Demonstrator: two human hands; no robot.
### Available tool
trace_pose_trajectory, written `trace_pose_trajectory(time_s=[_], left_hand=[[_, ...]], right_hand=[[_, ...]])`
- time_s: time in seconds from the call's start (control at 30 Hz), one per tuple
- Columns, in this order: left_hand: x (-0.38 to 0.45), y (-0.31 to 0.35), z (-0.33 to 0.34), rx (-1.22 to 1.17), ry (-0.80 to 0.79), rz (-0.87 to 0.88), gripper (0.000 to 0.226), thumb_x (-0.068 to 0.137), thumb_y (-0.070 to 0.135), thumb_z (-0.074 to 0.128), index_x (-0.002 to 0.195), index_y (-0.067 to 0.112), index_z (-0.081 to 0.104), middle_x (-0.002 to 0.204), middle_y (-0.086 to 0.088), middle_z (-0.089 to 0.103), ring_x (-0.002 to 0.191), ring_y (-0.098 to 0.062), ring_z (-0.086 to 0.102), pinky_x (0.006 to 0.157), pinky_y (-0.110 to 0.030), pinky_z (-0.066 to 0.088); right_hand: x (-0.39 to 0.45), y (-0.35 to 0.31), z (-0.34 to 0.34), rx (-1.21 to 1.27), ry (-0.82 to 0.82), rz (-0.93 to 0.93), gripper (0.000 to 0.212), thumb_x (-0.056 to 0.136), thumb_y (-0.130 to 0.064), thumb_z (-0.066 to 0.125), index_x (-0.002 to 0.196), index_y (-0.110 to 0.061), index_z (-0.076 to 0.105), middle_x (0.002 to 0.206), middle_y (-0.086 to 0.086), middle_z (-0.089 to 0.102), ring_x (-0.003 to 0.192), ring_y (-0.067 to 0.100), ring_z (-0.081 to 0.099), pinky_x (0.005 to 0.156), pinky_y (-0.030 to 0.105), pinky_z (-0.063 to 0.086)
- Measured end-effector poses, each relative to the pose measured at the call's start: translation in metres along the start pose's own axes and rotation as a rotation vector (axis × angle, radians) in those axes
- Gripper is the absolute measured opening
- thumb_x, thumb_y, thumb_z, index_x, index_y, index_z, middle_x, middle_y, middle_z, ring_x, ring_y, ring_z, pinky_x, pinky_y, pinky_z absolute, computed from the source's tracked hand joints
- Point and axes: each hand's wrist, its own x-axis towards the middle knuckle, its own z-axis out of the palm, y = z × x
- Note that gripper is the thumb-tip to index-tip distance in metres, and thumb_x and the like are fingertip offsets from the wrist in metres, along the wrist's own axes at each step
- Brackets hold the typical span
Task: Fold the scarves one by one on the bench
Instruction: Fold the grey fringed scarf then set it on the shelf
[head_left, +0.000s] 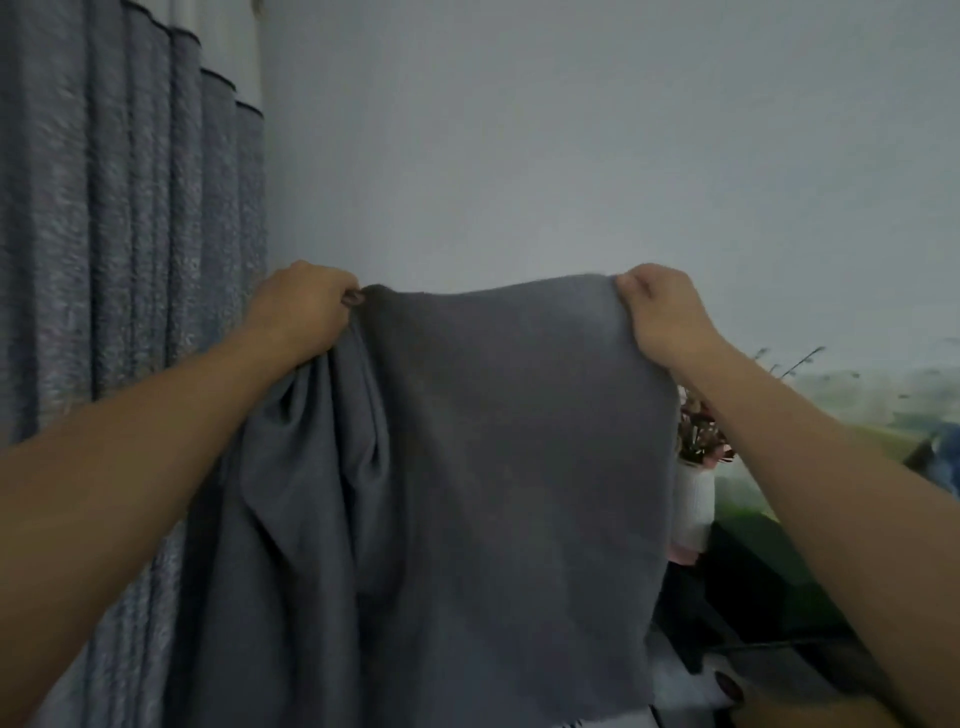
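The left hand and right hand each pinch a top corner of the grey scarf, holding it raised; its lower end is apparently out of view.

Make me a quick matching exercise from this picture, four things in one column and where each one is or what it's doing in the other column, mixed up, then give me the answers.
Column one:
1. left hand
2. grey scarf
3. curtain
4. white vase

Column two:
A. stands at the right, partly hidden behind the cloth
B. hangs in pleats along the left edge
C. grips a bunched top corner
D. held up in front of the wall, hanging down

Pairs: 1-C, 2-D, 3-B, 4-A. The right hand pinches the other top corner.
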Motion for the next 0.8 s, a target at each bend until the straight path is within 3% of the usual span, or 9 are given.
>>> trace_pose_trajectory(time_s=[0.03, 0.13, 0.27, 0.33, 0.4, 0.47, 0.53, 0.63, 0.8], left_hand=[[-0.001, 0.004, -0.003, 0.016, -0.011, 0.001, 0.018, 0.093, 0.016, 0.057, 0.089, 0.018, 0.075, 0.09, -0.013, 0.071, 0.081, -0.035, 0.065, 0.071, -0.039, 0.054], [0.006, 0.011, -0.019, 0.011, -0.089, -0.008, 0.017, 0.093, 0.015, 0.061, 0.095, 0.017, 0.078, 0.098, -0.013, 0.073, 0.091, -0.034, 0.066, 0.072, -0.032, 0.046], [0.019, 0.011, -0.041, -0.035, -0.204, 0.02, 0.017, 0.096, 0.026, 0.068, 0.093, 0.013, 0.079, 0.098, -0.008, 0.076, 0.094, -0.025, 0.066, 0.079, -0.028, 0.046], [0.027, 0.012, -0.048, -0.047, -0.24, 0.021, 0.018, 0.095, 0.027, 0.07, 0.092, 0.011, 0.079, 0.094, -0.007, 0.076, 0.091, -0.022, 0.065, 0.081, -0.029, 0.048], [0.027, 0.01, -0.051, -0.052, -0.312, 0.002, 0.017, 0.094, 0.028, 0.071, 0.092, 0.012, 0.078, 0.091, -0.003, 0.075, 0.087, -0.018, 0.063, 0.078, -0.026, 0.043], [0.024, 0.003, -0.038, -0.024, -0.442, -0.02, 0.016, 0.095, 0.031, 0.07, 0.093, 0.017, 0.078, 0.092, 0.001, 0.074, 0.088, -0.017, 0.063, 0.078, -0.025, 0.042], [0.018, 0.001, -0.009, 0.038, -0.566, 0.001, 0.018, 0.094, 0.034, 0.07, 0.095, 0.018, 0.078, 0.096, 0.002, 0.075, 0.091, -0.016, 0.064, 0.081, -0.026, 0.046], [0.012, -0.001, 0.045, 0.137, -0.632, 0.051, 0.018, 0.095, 0.039, 0.067, 0.096, 0.024, 0.077, 0.102, -0.002, 0.074, 0.09, -0.018, 0.063, 0.083, -0.03, 0.051], [0.04, -0.008, 0.069, 0.235, -0.309, 0.049, 0.02, 0.098, 0.029, 0.059, 0.11, 0.027, 0.076, 0.111, -0.012, 0.072, 0.095, -0.032, 0.066, 0.08, -0.032, 0.051]], right_hand=[[-0.002, 0.006, -0.002, -0.049, -0.021, -0.034, 0.028, 0.106, -0.025, 0.041, 0.086, -0.012, 0.055, 0.084, 0.001, 0.055, 0.083, 0.021, 0.05, 0.068, 0.027, 0.027], [0.001, 0.016, -0.017, -0.002, 0.169, -0.038, 0.025, 0.106, -0.024, 0.039, 0.089, -0.015, 0.054, 0.079, -0.005, 0.051, 0.082, 0.02, 0.049, 0.07, 0.028, 0.029], [0.01, 0.013, -0.028, 0.212, 0.117, 0.022, 0.029, 0.106, -0.027, 0.041, 0.091, -0.012, 0.059, 0.081, -0.009, 0.055, 0.081, 0.018, 0.052, 0.068, 0.031, 0.034], [0.013, 0.01, -0.025, 0.509, -0.015, 0.159, 0.032, 0.105, -0.033, 0.046, 0.096, -0.012, 0.068, 0.089, -0.002, 0.068, 0.082, 0.015, 0.062, 0.07, 0.031, 0.049], [0.017, 0.015, -0.017, 0.66, -0.264, 0.293, 0.03, 0.103, -0.035, 0.052, 0.097, -0.014, 0.072, 0.09, 0.0, 0.075, 0.083, 0.016, 0.069, 0.076, 0.032, 0.057], [0.021, 0.039, 0.004, 0.535, -0.447, 0.357, 0.028, 0.101, -0.032, 0.056, 0.092, -0.011, 0.073, 0.087, 0.003, 0.076, 0.084, 0.02, 0.069, 0.081, 0.035, 0.056], [0.02, 0.069, 0.032, 0.149, -0.518, 0.334, 0.031, 0.102, -0.029, 0.053, 0.093, -0.005, 0.07, 0.092, 0.011, 0.07, 0.089, 0.025, 0.064, 0.081, 0.034, 0.048], [0.016, 0.102, 0.073, -0.129, -0.452, 0.327, 0.031, 0.105, -0.027, 0.046, 0.091, -0.005, 0.062, 0.089, 0.011, 0.06, 0.094, 0.032, 0.06, 0.076, 0.033, 0.04], [0.036, 0.095, 0.088, 0.333, -0.087, 0.415, 0.036, 0.104, -0.027, 0.048, 0.088, 0.002, 0.063, 0.081, 0.011, 0.059, 0.077, 0.021, 0.053, 0.066, 0.033, 0.038]])
